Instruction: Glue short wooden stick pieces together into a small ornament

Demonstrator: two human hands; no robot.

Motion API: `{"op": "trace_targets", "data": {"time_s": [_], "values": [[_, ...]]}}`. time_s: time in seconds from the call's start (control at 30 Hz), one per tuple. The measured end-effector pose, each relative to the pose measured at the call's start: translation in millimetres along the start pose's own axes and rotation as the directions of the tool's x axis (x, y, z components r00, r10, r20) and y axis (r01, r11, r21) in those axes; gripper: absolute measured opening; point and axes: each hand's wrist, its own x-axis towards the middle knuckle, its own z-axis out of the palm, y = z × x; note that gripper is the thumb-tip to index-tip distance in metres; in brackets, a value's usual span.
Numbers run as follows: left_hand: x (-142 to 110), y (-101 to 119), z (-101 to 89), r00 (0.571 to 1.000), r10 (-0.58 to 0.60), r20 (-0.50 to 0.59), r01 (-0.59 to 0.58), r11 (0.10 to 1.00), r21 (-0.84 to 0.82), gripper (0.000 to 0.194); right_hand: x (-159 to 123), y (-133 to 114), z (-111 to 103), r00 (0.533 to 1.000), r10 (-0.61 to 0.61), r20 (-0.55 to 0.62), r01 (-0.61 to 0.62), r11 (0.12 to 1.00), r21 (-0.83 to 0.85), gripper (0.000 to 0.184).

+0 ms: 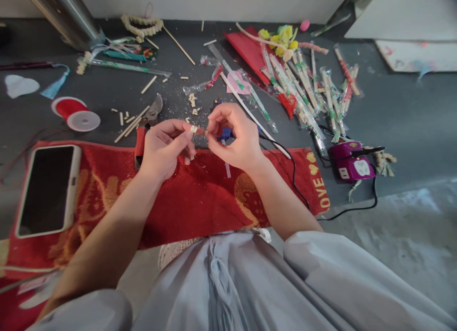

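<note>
Centre of frame: the person's left hand [162, 147] is gripping a small pale piece [193, 129] between thumb and fingers, just above the near edge of the bench [403, 116]. The right hand [237, 138] is facing it, fingertips bent in toward the thumb and lying close to the left fingertips; whether they are gripping anything, cannot tell. Behind the right hand a blue tool [225, 133] is showing only in part.

Around the hands: red-handled cutters [140, 141] are lying just beside the left hand, partly covered by it. Cut sticks [134, 125] are lying left of the cutters' blades; small pale offcuts [193, 100] are sitting above the hands, among crumbs. A long white rod [250, 113] is running diagonally behind the right hand.

Left of frame: a spool of red thread [71, 108] is resting on the bench; below it a phone [48, 190] is lying on a red towel [203, 197], which is spreading beneath both forearms.

Upper right: plastic-wrapped sticks [296, 90] are lying heaped near yellow flowers [285, 35]. Right: a purple power block [352, 160] is sitting near the bench edge.
</note>
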Motion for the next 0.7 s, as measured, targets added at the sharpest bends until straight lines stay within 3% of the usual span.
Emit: {"op": "trace_targets", "data": {"time_s": [0.33,0.47,0.7], "values": [[-0.7,2.2,0.9,1.0,-0.008,-0.007,0.008,1.0,-0.004,0.025,2.0,-2.3,-5.1,0.999,-0.001,0.047,0.004,0.998,-0.056,0.018],[-0.6,3.0,1.1,1.0,-0.018,-0.004,0.018,1.0,0.006,0.024,1.8,-1.5,-4.6,0.999,0.045,0.03,-0.046,0.999,0.019,0.014],[0.7,4.8,1.1,0.983,-0.15,0.106,0.149,0.989,0.022,0.025,1.9,-2.9,-4.5,0.988,0.133,0.077,-0.143,0.978,0.151,0.015]]}}
